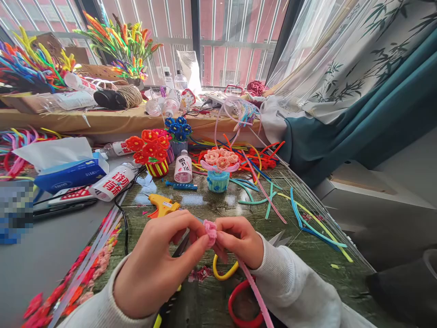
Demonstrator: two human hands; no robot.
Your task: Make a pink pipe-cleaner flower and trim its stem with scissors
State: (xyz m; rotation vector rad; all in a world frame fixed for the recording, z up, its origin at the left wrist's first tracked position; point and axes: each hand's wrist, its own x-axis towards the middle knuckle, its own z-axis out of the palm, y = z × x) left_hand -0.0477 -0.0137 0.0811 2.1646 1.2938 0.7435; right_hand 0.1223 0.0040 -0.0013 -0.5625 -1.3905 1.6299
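Pale sleeves [297,275] — both hands [157,264] [242,239] pinching pink chenille [210,232]

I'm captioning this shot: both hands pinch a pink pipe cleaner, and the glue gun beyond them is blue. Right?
Not quite: the head view shows the glue gun is yellow-orange, not blue. The left hand and right hand do pinch a pink pipe cleaner, with the glue gun beyond them.

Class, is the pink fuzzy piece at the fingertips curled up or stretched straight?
Curled up: the pink fuzzy piece shows bunched folds, held between the left hand and right hand.
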